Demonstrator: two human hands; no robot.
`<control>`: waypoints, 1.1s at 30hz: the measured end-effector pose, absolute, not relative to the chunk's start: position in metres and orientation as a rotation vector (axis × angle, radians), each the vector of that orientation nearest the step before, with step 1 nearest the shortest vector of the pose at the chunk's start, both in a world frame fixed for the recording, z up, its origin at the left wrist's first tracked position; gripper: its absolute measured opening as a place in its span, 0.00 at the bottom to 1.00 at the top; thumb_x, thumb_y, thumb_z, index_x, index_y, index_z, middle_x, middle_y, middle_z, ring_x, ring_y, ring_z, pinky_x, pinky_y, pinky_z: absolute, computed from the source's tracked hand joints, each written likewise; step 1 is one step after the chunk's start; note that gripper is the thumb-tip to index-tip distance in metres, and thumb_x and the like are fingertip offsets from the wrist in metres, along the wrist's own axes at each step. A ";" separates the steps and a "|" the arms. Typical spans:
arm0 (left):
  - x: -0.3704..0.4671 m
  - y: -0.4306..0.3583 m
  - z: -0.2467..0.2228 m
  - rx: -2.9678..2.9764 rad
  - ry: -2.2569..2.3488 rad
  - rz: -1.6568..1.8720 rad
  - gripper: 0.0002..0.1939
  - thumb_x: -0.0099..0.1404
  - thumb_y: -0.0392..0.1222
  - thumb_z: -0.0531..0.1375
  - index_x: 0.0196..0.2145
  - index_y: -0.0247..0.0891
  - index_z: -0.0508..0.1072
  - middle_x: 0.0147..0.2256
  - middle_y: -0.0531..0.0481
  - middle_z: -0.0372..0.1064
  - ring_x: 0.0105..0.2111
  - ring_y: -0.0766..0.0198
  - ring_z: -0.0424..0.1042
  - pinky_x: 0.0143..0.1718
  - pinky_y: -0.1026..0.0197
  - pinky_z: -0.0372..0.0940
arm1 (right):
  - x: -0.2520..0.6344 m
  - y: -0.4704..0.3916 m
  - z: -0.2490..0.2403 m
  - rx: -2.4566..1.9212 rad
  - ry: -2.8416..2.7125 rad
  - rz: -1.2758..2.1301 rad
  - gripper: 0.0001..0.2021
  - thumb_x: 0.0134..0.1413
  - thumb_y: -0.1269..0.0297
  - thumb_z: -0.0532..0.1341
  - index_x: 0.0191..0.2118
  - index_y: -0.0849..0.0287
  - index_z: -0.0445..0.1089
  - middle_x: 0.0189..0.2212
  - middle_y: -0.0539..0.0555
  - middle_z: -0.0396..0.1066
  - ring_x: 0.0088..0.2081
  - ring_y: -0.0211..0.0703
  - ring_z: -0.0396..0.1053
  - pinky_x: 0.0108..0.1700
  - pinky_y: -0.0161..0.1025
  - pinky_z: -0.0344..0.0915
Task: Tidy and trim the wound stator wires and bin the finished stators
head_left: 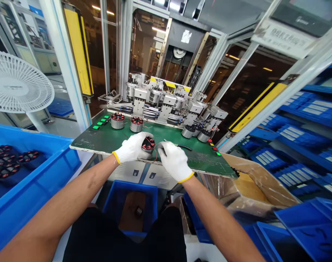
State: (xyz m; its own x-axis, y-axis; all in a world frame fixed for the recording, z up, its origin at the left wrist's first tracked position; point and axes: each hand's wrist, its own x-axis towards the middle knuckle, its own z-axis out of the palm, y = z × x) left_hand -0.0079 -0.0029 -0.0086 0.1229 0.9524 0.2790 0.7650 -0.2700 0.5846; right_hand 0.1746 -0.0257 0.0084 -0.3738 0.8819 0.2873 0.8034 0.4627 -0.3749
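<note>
My left hand (pixel 133 146), in a white glove with a yellow cuff, is wrapped around a motor stator (pixel 148 144) with red windings and a black top, at the front edge of the green worktop (pixel 119 139). Thin reddish wires hang from its near side. Just to the right, my right hand (pixel 173 158), gloved alike, has its fingers closed close to the stator; what they pinch is hidden. Behind this hand a curved black tool handle (pixel 184 147) shows on the worktop. Two silver-cased stators with red windings, one stator (pixel 117 120) and another stator (pixel 136 124), stand farther back on the left.
A machine fixture (pixel 166 103) with several clamps spans the back of the worktop. Dark-topped silver parts (pixel 188 131) stand at right. A blue bin (pixel 31 171) of stators is at left, near a white fan (pixel 15 82). Below sits a blue crate (pixel 111 198); a carton (pixel 245 182) stands right.
</note>
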 end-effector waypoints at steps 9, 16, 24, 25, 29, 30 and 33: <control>-0.009 -0.001 -0.008 2.089 1.682 0.864 0.35 0.42 0.49 0.67 0.51 0.51 0.67 0.43 0.51 0.73 0.40 0.49 0.74 0.39 0.54 0.67 | 0.163 -0.003 0.014 -1.597 -2.289 0.231 0.25 0.68 0.53 0.42 0.35 0.63 0.70 0.30 0.59 0.71 0.31 0.44 0.70 0.33 0.36 0.63; -0.011 -0.007 -0.003 2.111 1.601 0.855 0.34 0.44 0.47 0.66 0.51 0.51 0.67 0.45 0.52 0.72 0.42 0.51 0.73 0.40 0.55 0.67 | 0.175 -0.038 -0.011 -1.333 -2.091 0.143 0.24 0.68 0.53 0.42 0.44 0.62 0.71 0.36 0.59 0.73 0.33 0.43 0.71 0.37 0.36 0.65; -0.023 0.006 -0.006 2.208 1.293 0.874 0.34 0.43 0.45 0.65 0.50 0.42 0.67 0.46 0.49 0.71 0.44 0.54 0.72 0.47 0.55 0.67 | 0.153 -0.045 -0.026 -1.352 -1.927 0.622 0.15 0.62 0.61 0.49 0.44 0.62 0.69 0.29 0.55 0.63 0.29 0.41 0.63 0.30 0.33 0.59; -0.025 0.008 -0.006 2.226 1.234 0.868 0.34 0.43 0.44 0.65 0.50 0.40 0.67 0.46 0.48 0.71 0.45 0.55 0.72 0.48 0.55 0.67 | 0.150 -0.045 -0.031 -1.233 -1.814 0.869 0.16 0.62 0.59 0.49 0.43 0.62 0.68 0.25 0.51 0.59 0.24 0.38 0.58 0.26 0.32 0.56; -0.029 0.012 -0.004 2.210 1.155 0.848 0.33 0.44 0.43 0.65 0.50 0.37 0.66 0.47 0.46 0.70 0.45 0.55 0.71 0.48 0.55 0.67 | 0.136 -0.050 -0.052 -0.829 -1.314 1.555 0.15 0.57 0.52 0.52 0.37 0.60 0.64 0.19 0.41 0.41 0.17 0.31 0.38 0.18 0.27 0.42; -0.029 0.012 -0.004 2.194 1.157 0.839 0.34 0.43 0.42 0.65 0.50 0.37 0.66 0.47 0.46 0.70 0.45 0.55 0.71 0.48 0.55 0.67 | 0.132 -0.051 -0.057 -0.758 -1.172 1.629 0.15 0.55 0.52 0.55 0.36 0.60 0.63 0.19 0.41 0.41 0.17 0.30 0.38 0.17 0.27 0.41; -0.029 0.011 -0.003 2.163 1.188 0.805 0.34 0.42 0.36 0.63 0.50 0.37 0.66 0.46 0.48 0.70 0.45 0.55 0.71 0.47 0.56 0.68 | 0.124 -0.052 -0.067 -0.787 -0.993 1.588 0.15 0.53 0.51 0.60 0.31 0.59 0.62 0.17 0.41 0.48 0.16 0.29 0.42 0.15 0.27 0.42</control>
